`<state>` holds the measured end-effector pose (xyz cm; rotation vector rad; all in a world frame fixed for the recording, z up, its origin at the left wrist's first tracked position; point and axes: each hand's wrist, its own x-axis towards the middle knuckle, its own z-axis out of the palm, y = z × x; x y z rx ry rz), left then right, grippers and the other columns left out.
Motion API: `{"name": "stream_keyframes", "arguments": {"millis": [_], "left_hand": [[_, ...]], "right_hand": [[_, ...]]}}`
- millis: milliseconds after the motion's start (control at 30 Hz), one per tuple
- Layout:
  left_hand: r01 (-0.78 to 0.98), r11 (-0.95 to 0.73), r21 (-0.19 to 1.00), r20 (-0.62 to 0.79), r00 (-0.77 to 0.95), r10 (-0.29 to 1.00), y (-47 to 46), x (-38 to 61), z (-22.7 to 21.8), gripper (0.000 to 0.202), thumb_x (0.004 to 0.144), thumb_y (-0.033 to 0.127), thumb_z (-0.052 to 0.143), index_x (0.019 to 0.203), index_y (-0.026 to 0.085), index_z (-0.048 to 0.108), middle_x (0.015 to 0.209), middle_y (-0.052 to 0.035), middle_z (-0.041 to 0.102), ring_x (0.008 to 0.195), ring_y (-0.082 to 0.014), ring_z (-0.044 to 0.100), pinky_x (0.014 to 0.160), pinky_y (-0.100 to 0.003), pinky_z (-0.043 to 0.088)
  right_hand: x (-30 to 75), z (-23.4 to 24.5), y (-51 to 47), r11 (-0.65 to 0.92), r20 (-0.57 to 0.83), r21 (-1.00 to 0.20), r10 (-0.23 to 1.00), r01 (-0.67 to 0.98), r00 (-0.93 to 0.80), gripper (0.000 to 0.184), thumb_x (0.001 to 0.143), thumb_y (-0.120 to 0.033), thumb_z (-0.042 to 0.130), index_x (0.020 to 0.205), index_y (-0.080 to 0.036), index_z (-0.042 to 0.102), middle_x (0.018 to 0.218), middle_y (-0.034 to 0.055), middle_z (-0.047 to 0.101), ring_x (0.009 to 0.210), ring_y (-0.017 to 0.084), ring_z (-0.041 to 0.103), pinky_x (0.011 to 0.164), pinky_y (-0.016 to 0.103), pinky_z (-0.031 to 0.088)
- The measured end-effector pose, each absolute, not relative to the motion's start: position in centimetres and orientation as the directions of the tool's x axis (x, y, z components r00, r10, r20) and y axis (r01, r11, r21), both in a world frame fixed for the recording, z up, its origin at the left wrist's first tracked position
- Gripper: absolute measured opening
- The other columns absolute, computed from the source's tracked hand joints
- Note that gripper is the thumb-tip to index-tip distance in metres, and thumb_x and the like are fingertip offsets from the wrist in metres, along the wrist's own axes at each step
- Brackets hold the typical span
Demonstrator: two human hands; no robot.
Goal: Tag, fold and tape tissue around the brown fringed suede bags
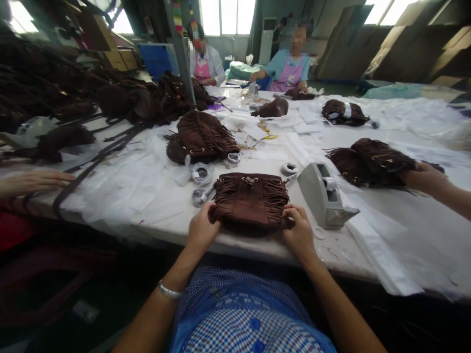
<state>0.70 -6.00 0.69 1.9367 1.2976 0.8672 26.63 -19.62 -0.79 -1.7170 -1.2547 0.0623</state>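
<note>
A brown fringed suede bag (250, 201) lies flat on the white-covered table (147, 206) right in front of me. My left hand (201, 226) grips the bag's lower left corner, fingers curled into the fringe. My right hand (299, 229) pinches its lower right corner. Both wrists rest at the table's near edge.
A grey tape dispenser (324, 195) stands just right of the bag, with tape rolls (201, 172) to the left. More fringed bags (204, 136) lie behind and a pile (371, 159) at right under another person's hand (423, 177). A hand (35, 180) rests at left. Two seated workers sit far back.
</note>
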Motion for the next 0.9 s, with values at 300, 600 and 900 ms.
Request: {"name": "stream_keyframes", "arguments": {"millis": [300, 600, 900], "left_hand": [[0.299, -0.254, 0.920, 0.209, 0.173, 0.962, -5.0, 3.0, 0.0, 0.020, 0.071, 0.029, 0.065, 0.086, 0.018, 0.057, 0.077, 0.0023, 0.064, 0.073, -0.0138, 0.061, 0.068, -0.021, 0.047], [0.598, -0.377, 0.708, 0.192, 0.350, 0.917, -4.1, 0.2, 0.7, 0.014, 0.069, 0.028, 0.061, 0.080, 0.021, 0.062, 0.076, 0.0010, 0.067, 0.073, -0.0182, 0.062, 0.070, -0.026, 0.046], [0.558, -0.503, 0.660, 0.167, 0.543, 0.823, -1.8, -1.3, -0.3, 0.042, 0.065, 0.029, 0.054, 0.105, 0.023, 0.068, 0.110, -0.0062, 0.071, 0.106, -0.0294, 0.066, 0.098, -0.041, 0.050]], "right_hand": [[26.9, -0.4, -19.6, 0.006, 0.471, -0.697, 0.757, 0.718, 0.452, 0.023, 0.069, -0.009, 0.053, 0.088, -0.023, 0.055, 0.109, 0.0089, 0.057, 0.105, 0.025, 0.056, 0.091, 0.043, 0.049], [26.0, 0.0, -20.9, -0.003, 0.512, -0.635, 0.747, 0.772, 0.424, 0.028, 0.074, -0.004, 0.050, 0.092, -0.024, 0.057, 0.121, 0.0088, 0.059, 0.114, 0.026, 0.057, 0.097, 0.043, 0.049], [23.4, 0.8, -22.4, -0.315, 0.569, -0.587, 0.495, 0.746, 0.656, 0.036, 0.076, -0.010, 0.060, 0.109, -0.023, 0.052, 0.117, 0.0124, 0.055, 0.117, 0.030, 0.052, 0.101, 0.048, 0.046]]}}
